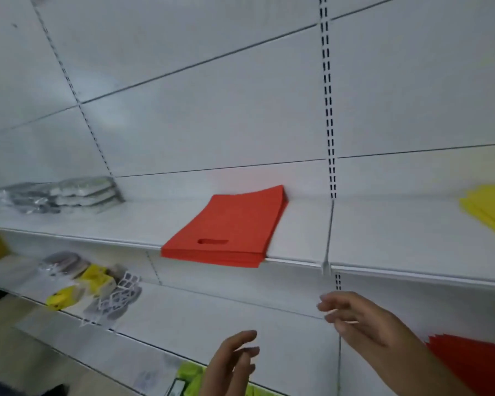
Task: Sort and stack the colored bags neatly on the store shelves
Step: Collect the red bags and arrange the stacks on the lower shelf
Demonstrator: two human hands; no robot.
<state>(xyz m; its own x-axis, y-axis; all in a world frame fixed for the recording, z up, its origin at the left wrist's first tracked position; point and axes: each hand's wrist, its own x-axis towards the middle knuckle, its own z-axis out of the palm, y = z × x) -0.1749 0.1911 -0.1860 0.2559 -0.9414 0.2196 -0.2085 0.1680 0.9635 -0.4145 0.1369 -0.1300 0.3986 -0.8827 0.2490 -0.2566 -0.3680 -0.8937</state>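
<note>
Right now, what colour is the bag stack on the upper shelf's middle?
Orange-red stack of bags, head view.

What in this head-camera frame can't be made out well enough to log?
- Yellow bags, head view: cut off by the right edge.
- Dark red bags: partly behind the right hand and arm, cut by the frame's corner.
- Grey packets on the upper shelf: too blurred to identify.
- Green item: cut by the bottom edge, partly behind the left hand.
</note>
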